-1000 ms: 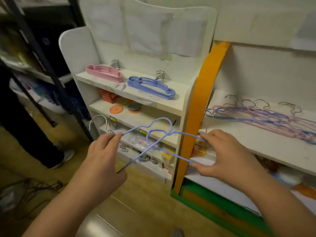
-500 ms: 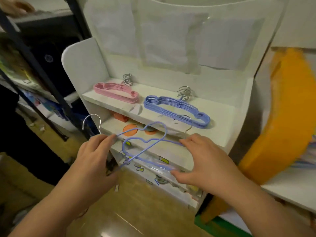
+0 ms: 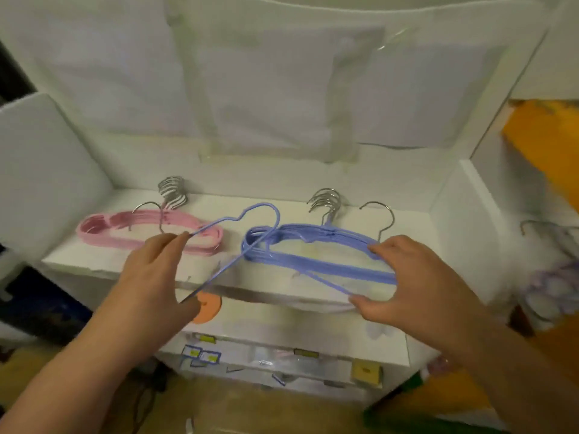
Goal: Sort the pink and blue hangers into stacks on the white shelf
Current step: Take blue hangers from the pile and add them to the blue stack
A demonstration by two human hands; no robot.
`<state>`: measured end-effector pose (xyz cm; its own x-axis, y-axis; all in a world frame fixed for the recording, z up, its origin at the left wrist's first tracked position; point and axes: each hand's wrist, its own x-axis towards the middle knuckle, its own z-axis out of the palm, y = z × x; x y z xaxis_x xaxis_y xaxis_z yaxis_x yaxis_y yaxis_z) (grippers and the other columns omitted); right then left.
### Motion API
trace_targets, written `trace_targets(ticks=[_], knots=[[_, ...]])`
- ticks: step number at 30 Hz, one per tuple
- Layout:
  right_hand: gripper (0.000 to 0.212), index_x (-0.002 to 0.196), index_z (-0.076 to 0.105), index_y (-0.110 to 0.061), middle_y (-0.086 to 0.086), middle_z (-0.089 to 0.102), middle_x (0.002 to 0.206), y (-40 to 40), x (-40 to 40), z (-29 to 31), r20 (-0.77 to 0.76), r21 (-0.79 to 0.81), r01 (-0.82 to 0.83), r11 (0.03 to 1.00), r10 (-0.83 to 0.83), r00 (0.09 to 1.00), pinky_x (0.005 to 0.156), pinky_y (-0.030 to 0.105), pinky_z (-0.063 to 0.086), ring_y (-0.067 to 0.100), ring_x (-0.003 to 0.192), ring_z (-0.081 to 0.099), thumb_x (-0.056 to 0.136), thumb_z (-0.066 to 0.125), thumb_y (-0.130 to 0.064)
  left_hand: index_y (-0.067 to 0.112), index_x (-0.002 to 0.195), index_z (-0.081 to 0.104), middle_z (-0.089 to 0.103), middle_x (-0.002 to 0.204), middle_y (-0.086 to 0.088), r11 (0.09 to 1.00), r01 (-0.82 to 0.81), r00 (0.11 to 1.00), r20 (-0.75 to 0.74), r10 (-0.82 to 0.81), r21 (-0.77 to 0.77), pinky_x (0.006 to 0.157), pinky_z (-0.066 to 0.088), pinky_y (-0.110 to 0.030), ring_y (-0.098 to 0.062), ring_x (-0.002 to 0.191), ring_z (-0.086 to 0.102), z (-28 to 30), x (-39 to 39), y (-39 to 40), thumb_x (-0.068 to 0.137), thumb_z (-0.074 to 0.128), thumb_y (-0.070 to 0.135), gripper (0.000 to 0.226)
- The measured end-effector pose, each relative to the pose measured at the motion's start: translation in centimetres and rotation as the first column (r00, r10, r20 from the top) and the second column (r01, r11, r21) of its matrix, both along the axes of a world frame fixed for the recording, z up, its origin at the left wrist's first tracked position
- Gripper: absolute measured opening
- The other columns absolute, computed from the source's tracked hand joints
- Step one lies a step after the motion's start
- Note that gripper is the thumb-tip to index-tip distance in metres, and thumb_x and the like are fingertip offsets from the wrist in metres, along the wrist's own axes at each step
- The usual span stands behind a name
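Note:
On the top board of the white shelf [image 3: 413, 227] lie a pink hanger stack [image 3: 103, 228] on the left and a blue hanger stack [image 3: 326, 269] on the right, hooks toward the back. My left hand [image 3: 150, 277] pinches one thin blue hanger [image 3: 260, 209] between fingertips and thumb. It is tilted, crossing the gap between the stacks, with its silver hook over the pink stack. My right hand [image 3: 416, 277] grips a second blue hanger [image 3: 332, 286] by its right end, right over the blue stack; whether it touches the stack I cannot tell.
Lower shelves hold an orange disc [image 3: 206, 305], small labels and yellow tags [image 3: 365, 371]. A clear plastic sheet [image 3: 275, 89] hangs on the back wall. An orange board [image 3: 545, 142] and blurred hangers [image 3: 554, 274] stand to the right of the shelf's side wall.
The view has swung left and closer to the white shelf. Both hands have carried the blue hangers up from in front of the lower shelves to over the top board.

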<state>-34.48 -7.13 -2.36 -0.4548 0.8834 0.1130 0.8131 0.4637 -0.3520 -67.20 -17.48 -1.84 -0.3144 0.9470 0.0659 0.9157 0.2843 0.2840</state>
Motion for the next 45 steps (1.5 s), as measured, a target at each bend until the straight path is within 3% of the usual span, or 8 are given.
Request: trace_targets(ticks=[7,13,23,28,34,37,40,45], knots=[[0.089,0.127,0.058,-0.016,-0.014,0.051,0.102,0.6,-1.0,1.6,-0.032,0.041,0.204,0.978,-0.203,0.979,0.077,0.026,0.05,0.008,0.089,0.052,0.06,0.059,-0.075,0.019,0.141,0.041,0.046,0.138,0.0,0.928,0.372,0.92,-0.126,-0.371,-0.012,0.101,0.04,-0.039,-0.027,0.122,0.044,-0.2,-4.6,8.7,0.062,0.076,0.028,0.088],[0.088,0.134,0.052,-0.022,-0.015,0.05,0.112,1.0,-1.8,2.5,-0.04,0.018,0.238,0.971,-0.237,0.971,0.083,0.027,0.05,0.006,0.097,0.049,0.062,0.064,-0.072,0.03,0.137,0.04,0.046,0.13,0.011,0.695,0.718,0.694,-0.044,-0.719,-0.034,0.096,0.043,-0.032,-0.017,0.116,0.046,-2.0,1.5,13.7,0.063,0.05,0.043,0.076],[0.09,0.133,0.051,-0.021,-0.014,0.049,0.111,2.0,-0.2,1.1,-0.094,0.041,0.269,0.962,-0.264,0.96,0.085,0.031,0.053,0.008,0.099,0.052,0.062,0.059,-0.075,0.026,0.116,0.05,0.049,0.112,0.012,0.518,0.853,0.52,0.005,-0.854,-0.056,0.082,0.049,-0.037,-0.013,0.102,0.048,-3.3,8.3,18.4,0.071,0.071,0.034,0.05],[0.09,0.133,0.05,-0.021,-0.014,0.05,0.113,2.6,0.0,0.7,-0.117,0.018,0.227,0.974,-0.223,0.968,0.084,0.032,0.054,0.012,0.103,0.054,0.063,0.057,-0.076,0.022,0.123,0.049,0.049,0.123,0.01,0.54,0.839,0.541,-0.006,-0.841,-0.063,0.088,0.047,-0.038,-0.016,0.112,0.046,-3.9,8.5,18.5,0.072,0.07,0.033,0.056],[0.089,0.136,0.048,-0.02,-0.013,0.05,0.114,4.2,-0.8,0.5,-0.077,0.061,0.166,0.984,-0.161,0.984,0.088,0.028,0.05,0.008,0.104,0.05,0.067,0.053,-0.076,0.03,0.146,0.033,0.031,0.152,0.011,0.615,0.787,0.617,0.035,-0.786,-0.044,0.111,0.031,-0.029,-0.015,0.137,0.031,-3.9,5.4,16.9,0.078,0.061,0.058,0.078],[0.09,0.139,0.046,-0.019,-0.012,0.049,0.116,4.9,-1.9,0.3,-0.033,0.064,0.127,0.99,-0.125,0.992,0.092,0.026,0.047,0.007,0.106,0.047,0.068,0.055,-0.074,0.03,0.137,0.046,0.049,0.137,0.008,0.748,0.662,0.749,-0.004,-0.663,-0.036,0.103,0.039,-0.03,-0.019,0.124,0.046,-3.6,2.2,15.8,0.075,0.046,0.062,0.07],[0.088,0.14,0.046,-0.019,-0.01,0.049,0.117,5.5,-3.4,-0.3,0.011,0.055,0.086,0.995,-0.087,0.996,0.09,0.023,0.043,0.008,0.107,0.046,0.07,0.06,-0.07,0.024,0.127,0.057,0.06,0.119,0.002,0.895,0.446,0.892,-0.073,-0.446,-0.009,0.094,0.043,-0.036,-0.026,0.11,0.054,-3.1,-1.3,14.4,0.08,0.056,0.052,0.055],[0.084,0.135,0.05,-0.022,-0.012,0.047,0.118,6.0,-5.7,-2.2,0.045,0.018,0.03,0.999,-0.031,0.999,0.092,0.026,0.043,0.011,0.111,0.046,0.066,0.061,-0.068,0.023,0.129,0.057,0.06,0.123,0.0,0.953,0.302,0.948,-0.102,-0.301,-0.008,0.094,0.046,-0.04,-0.027,0.11,0.055,-2.6,-5.4,12.4,0.079,0.061,0.049,0.056]])
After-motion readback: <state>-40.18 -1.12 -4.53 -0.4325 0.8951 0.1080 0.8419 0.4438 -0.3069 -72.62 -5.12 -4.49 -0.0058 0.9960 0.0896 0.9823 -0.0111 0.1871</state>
